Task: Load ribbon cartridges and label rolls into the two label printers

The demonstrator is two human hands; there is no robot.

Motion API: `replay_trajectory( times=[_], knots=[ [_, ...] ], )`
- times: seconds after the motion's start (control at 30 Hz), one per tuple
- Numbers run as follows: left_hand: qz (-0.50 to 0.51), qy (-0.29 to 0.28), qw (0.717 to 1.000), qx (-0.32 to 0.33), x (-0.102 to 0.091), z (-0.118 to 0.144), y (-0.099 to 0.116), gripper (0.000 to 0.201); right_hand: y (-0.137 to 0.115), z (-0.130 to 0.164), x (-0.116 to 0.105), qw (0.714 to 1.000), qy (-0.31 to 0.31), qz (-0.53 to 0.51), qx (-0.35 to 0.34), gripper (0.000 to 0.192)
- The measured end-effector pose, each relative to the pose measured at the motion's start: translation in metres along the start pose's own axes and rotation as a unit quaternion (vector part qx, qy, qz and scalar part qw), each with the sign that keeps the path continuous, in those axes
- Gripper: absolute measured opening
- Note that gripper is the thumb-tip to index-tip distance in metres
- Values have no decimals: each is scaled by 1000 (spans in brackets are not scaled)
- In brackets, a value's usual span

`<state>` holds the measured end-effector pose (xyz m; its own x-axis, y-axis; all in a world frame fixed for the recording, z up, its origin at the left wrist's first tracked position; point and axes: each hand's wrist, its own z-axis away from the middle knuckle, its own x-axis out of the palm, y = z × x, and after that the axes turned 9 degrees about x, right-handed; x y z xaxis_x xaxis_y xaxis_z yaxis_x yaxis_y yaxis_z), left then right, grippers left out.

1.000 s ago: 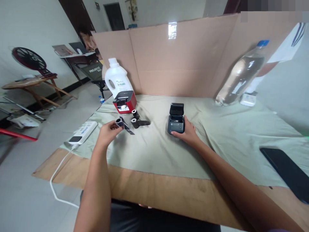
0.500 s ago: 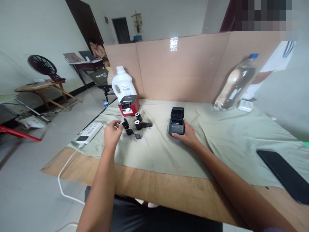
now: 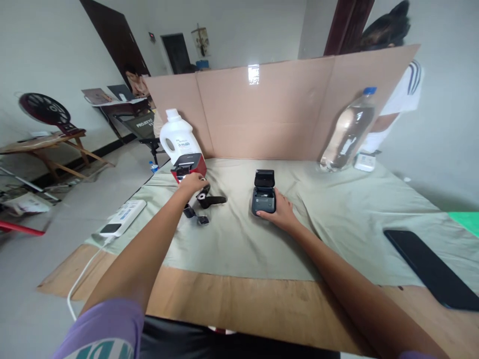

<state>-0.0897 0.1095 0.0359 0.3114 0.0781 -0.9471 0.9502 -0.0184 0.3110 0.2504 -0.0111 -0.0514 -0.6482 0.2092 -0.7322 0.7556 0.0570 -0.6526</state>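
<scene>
Spanning the scene, 1 table (image 3: 262, 304) carries 1 green cloth (image 3: 337, 209), backed by 1 cardboard screen (image 3: 277, 109). On the cloth stand 1 clear bottle (image 3: 348, 130), 1 white jug (image 3: 178, 139), 1 red printer (image 3: 187, 167) and 1 dark printer (image 3: 263, 198) with its lid raised; 1 black phone (image 3: 430, 269) lies at the right edge and 1 power strip (image 3: 121, 219) at the left. About 4 black rolls (image 3: 209, 200) lie between the 2 printers. The left hand (image 3: 192, 183) reaches over those rolls just in front of the red printer, fingers curled on 1 roll, though how tightly cannot be told. The right hand (image 3: 279, 214) rests loosely open against the dark printer's near side.
</scene>
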Motion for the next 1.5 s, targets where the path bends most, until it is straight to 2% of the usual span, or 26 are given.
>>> replay_trajectory(
  times=[0.07,0.17,0.23,0.33,0.43,0.53,0.6,0.7,0.87,0.93,1.07,1.13,1.2,1.3,1.4,1.5],
  knots=[
    [62,66,993,71,-6,4,2,34,-1,0,0,1000,-3,-7,-1,104],
    [237,134,949,158,-12,19,18,42,-2,0,-1,1000,2,-12,-8,99],
    [363,138,904,181,-9,34,38,47,-1,0,-2,1000,7,-12,-15,98],
    [492,123,835,215,8,60,72,49,0,1,-1,1000,8,-3,-23,101],
    [541,120,800,233,33,84,101,47,2,2,-1,1000,21,-8,-22,96],
    [556,124,788,233,59,102,118,44,1,0,-6,996,50,-73,-12,75],
    [569,105,778,245,73,111,123,42,-3,-1,-13,989,55,-134,-6,62],
    [563,73,769,295,84,120,125,36,-17,-4,-26,978,20,-204,-23,50],
    [514,146,761,368,87,125,123,37,-43,-7,-47,956,-114,-261,-78,37],
    [515,165,753,376,85,125,122,39,-50,-5,-53,956,-127,-247,-94,32],
    [505,178,749,391,83,128,125,40,-64,-1,-65,971,-108,-168,-131,27],
    [505,181,755,377,85,130,127,45,-71,-4,-69,975,-103,-135,-141,26],
    [523,179,766,329,88,131,129,54,-77,-13,-73,976,-105,-129,-142,24],
    [555,158,776,255,95,133,130,65,-79,-35,-72,967,-117,-205,-100,27],
    [563,124,788,216,100,135,131,65,-69,-58,-63,947,-98,-305,-31,35],
    [554,98,803,196,104,138,134,63,-49,-71,-50,942,-72,-328,19,38]
  ],
)
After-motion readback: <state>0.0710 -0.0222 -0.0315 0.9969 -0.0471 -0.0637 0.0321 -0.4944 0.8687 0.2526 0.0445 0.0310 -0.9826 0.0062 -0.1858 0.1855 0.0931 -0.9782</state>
